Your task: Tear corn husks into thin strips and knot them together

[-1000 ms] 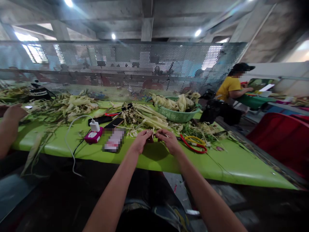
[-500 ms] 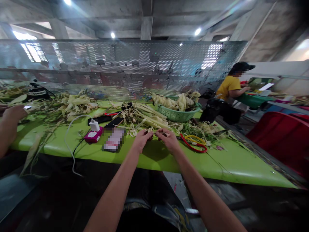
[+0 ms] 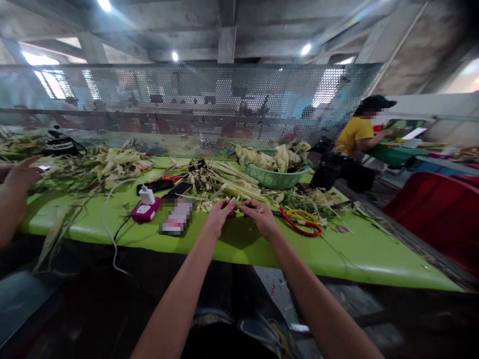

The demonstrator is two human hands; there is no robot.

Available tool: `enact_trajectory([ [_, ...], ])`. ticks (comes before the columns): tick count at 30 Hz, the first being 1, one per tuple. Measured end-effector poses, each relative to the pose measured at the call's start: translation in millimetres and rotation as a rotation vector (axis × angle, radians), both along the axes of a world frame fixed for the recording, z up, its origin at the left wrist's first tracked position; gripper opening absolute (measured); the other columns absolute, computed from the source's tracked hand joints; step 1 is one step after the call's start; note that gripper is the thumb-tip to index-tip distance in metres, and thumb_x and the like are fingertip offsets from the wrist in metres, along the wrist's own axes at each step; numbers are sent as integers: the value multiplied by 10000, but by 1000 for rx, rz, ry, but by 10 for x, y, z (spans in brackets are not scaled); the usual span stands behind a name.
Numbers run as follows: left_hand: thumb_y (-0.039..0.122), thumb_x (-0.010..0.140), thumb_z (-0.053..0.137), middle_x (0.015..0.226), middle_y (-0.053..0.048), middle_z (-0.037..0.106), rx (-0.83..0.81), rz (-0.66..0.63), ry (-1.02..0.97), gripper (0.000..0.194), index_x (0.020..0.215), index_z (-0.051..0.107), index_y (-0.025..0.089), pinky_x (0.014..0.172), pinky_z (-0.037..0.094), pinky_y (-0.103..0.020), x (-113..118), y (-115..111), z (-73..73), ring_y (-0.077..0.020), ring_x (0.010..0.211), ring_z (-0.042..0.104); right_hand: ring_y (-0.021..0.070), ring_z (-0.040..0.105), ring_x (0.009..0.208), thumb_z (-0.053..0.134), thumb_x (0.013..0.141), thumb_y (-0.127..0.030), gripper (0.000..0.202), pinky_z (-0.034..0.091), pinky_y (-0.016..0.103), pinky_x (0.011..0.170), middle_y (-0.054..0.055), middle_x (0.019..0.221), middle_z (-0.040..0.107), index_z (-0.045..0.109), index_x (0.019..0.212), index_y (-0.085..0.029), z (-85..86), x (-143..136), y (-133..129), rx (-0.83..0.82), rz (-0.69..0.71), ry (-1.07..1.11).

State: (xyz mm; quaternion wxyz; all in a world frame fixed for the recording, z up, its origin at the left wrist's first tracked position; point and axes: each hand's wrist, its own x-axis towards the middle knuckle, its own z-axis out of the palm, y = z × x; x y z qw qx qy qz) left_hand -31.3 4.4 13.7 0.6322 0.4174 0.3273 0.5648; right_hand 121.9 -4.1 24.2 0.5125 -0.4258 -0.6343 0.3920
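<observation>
My left hand (image 3: 220, 217) and my right hand (image 3: 259, 215) meet fingertip to fingertip just above the green table (image 3: 239, 252). Both are closed in a pinch. Whatever lies between the fingers is too small to name. Beyond them is a heap of pale, dried plant husks and stalks (image 3: 235, 182). Right of my right hand lie scissors with red and yellow handles (image 3: 304, 225). A phone with a blurred screen (image 3: 177, 217) rests left of my left hand.
A green basket (image 3: 277, 178) holds more husks. Left of the phone sits a pink power socket (image 3: 145, 211) with a white charger (image 3: 146, 194) and cable. Another person's hand (image 3: 18, 179) is at the far left. A person in yellow (image 3: 357, 132) sits at right.
My right fingertips have shifted slightly, tightening into a narrower pinch beside the left ones. The other person's hand at far left has raised and stretched its fingers.
</observation>
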Motion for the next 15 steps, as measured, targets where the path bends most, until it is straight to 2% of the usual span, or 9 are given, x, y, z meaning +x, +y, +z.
enact_trajectory([
  [4, 454, 579, 801, 568, 37, 548, -6, -17, 20, 396, 686, 576, 147, 567, 386, -210, 4, 1, 7, -71, 537, 487, 130, 494, 619, 716, 692, -450, 312, 400, 272, 602, -2, 668, 587, 646, 771, -156, 6, -10, 3, 3, -2, -35],
  [10, 481, 624, 767, 540, 30, 520, 14, -92, 17, 397, 619, 558, 144, 547, 346, -226, -1, -9, 5, -77, 521, 459, 131, 499, 632, 732, 674, -406, 269, 414, 275, 612, -10, 689, 574, 626, 755, -173, 14, -32, 0, -2, 51, 32],
  [15, 467, 601, 785, 570, 38, 523, -21, -97, -31, 386, 662, 580, 146, 560, 375, -233, 4, -7, 13, -74, 524, 462, 134, 507, 633, 737, 670, -433, 285, 429, 273, 599, -1, 683, 577, 632, 728, -175, 17, -38, 0, -13, 69, 61],
])
